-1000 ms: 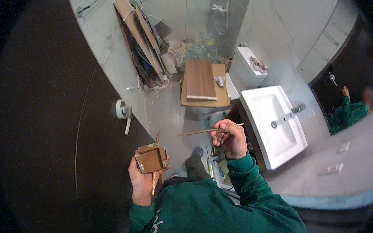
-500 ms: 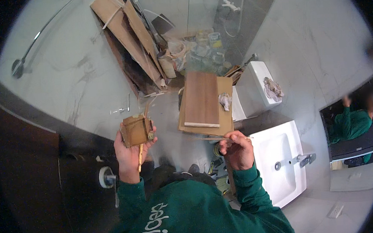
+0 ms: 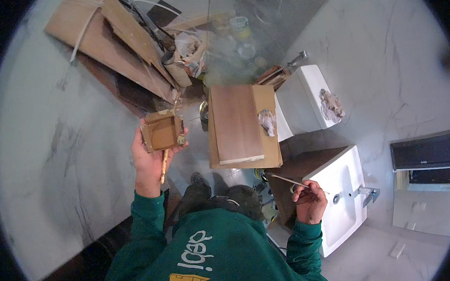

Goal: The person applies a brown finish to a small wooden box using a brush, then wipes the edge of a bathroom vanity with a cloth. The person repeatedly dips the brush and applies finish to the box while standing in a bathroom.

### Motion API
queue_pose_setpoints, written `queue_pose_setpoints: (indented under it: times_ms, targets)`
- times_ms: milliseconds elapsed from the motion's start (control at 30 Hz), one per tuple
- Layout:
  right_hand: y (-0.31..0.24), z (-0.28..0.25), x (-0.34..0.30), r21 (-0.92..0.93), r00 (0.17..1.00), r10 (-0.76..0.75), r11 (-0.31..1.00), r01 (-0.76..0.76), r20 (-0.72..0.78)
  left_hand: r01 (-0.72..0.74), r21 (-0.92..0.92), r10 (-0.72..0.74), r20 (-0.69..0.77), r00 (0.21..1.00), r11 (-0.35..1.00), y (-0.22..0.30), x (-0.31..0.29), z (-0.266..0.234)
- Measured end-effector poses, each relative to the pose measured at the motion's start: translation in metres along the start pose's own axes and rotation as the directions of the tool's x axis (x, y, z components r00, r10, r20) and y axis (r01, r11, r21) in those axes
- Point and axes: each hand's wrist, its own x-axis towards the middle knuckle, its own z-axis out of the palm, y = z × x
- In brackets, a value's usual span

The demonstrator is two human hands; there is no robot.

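My left hand (image 3: 146,166) is closed around a small square open box (image 3: 161,133), brown inside and smeared along its rim. A blotched yellowish stick (image 3: 164,166) juts out below the box, against the same hand. In front of me on the right, my right hand (image 3: 311,202) pinches a long thin stick (image 3: 286,179) that points left, beside the washbasin's edge. Its kind does not show clearly. Between my hands and farther off lies a brown wood-look board (image 3: 237,124) on a sheet of cardboard (image 3: 271,155), with a crumpled white rag (image 3: 267,122) at its right side.
A white washbasin (image 3: 326,237) with a chrome tap (image 3: 368,192) stands close on the right. Beyond it is a white toilet cistern (image 3: 307,91) with a crumpled rag (image 3: 331,105) on top. Tall panels (image 3: 111,49) lean at the far left, near bags and tubs behind glass.
My view has shifted. My left hand has moved slightly left and up with the box; my right hand has moved right and down, and its stick is now more tilted.
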Motion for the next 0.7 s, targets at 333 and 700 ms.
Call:
queue_pose_setpoints:
  times_ms: [333,700]
  targets:
    - [0.013,0.056,0.111,-0.202,1.000,-0.007,0.979,0.011,0.022,0.059,0.071,-0.061,0.027,0.998,0.996,-0.002,0.077,-0.006]
    - [-0.032,0.065,0.269,-0.132,0.950,-0.263,0.949,0.287,0.171,0.248,0.097,-0.245,-0.042,0.969,0.964,-0.051,0.147,0.006]
